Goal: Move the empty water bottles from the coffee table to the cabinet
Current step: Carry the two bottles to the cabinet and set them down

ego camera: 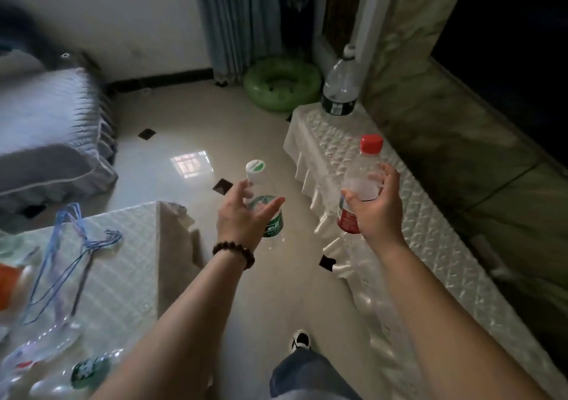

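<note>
My left hand [242, 215] holds a clear bottle with a green label and white cap [261, 197] over the floor between the two pieces of furniture. My right hand [376, 207] grips a clear bottle with a red cap and red label [361, 181] just above the near edge of the cabinet's cream quilted cover [408, 246]. A larger clear bottle with a dark label [339, 87] stands upright at the cabinet's far end. The coffee table [120, 264] lies at lower left with more clear plastic bottles [61, 369] on it, blurred.
Blue and dark clothes hangers [76, 252] lie on the coffee table. A green inflatable ring [281, 83] sits on the tiled floor by the curtain. A grey-covered sofa [52, 129] stands at left. My shoe [300, 339] is on the floor between table and cabinet.
</note>
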`<action>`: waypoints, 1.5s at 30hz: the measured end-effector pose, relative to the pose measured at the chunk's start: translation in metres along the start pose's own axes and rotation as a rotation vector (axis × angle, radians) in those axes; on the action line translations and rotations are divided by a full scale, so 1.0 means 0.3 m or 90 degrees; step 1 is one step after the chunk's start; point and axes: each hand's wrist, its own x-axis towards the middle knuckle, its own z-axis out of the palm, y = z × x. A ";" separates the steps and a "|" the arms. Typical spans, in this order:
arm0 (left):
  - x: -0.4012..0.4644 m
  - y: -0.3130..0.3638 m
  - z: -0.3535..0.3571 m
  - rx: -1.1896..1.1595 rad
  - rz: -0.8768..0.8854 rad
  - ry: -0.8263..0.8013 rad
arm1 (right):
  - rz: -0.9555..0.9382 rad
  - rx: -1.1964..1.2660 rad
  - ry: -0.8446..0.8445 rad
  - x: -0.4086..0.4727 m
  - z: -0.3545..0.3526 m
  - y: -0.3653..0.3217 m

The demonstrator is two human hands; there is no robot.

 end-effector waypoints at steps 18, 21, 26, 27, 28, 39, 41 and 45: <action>0.878 0.232 0.605 0.029 0.037 -0.171 | 0.126 -0.022 0.154 0.765 0.077 0.254; 1.096 0.242 0.718 0.043 0.046 -0.216 | 0.169 -0.026 0.172 0.929 0.168 0.294; 1.418 0.269 0.886 0.122 0.087 -0.324 | 0.263 -0.049 0.206 1.195 0.333 0.353; 1.477 0.275 0.917 0.136 0.093 -0.349 | 0.281 -0.053 0.213 1.245 0.362 0.366; 1.531 0.282 0.947 0.148 0.098 -0.371 | 0.297 -0.055 0.220 1.291 0.389 0.380; 1.871 0.255 1.335 0.215 0.111 -0.486 | 0.439 -0.049 0.281 1.604 0.439 0.616; 1.895 0.228 1.425 0.214 0.117 -0.507 | 0.451 -0.049 0.283 1.653 0.425 0.696; 1.919 0.153 1.618 0.218 0.135 -0.563 | 0.445 -0.055 0.290 1.764 0.414 0.887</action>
